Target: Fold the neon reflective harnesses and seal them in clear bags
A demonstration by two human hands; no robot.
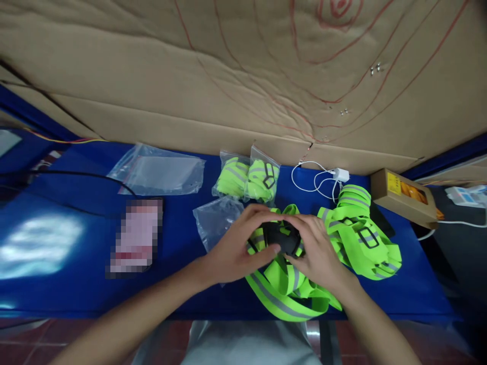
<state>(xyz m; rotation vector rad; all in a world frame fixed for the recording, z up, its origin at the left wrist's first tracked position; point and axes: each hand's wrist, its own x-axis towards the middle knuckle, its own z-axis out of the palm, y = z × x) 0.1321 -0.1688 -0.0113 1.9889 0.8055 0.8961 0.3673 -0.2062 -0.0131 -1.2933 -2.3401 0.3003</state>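
Both hands meet over a neon-green reflective strap [283, 286] with grey stripes that lies on the blue table [76, 284]. My left hand [236, 246] curls its fingers around the strap's black buckle part [281, 237]. My right hand [317, 251] grips the same black part from the other side. The strap's loops spill toward the table's front edge below my hands. An empty clear bag [216, 220] lies just left of my left hand.
Two bagged green straps [249, 178] sit behind my hands, loose green straps [357, 228] pile up to the right. Clear bags [158, 175] lie at back left, a blurred-out flat item [137, 235] at left, a white charger cable [323, 180], and a cardboard box [405, 195] at right.
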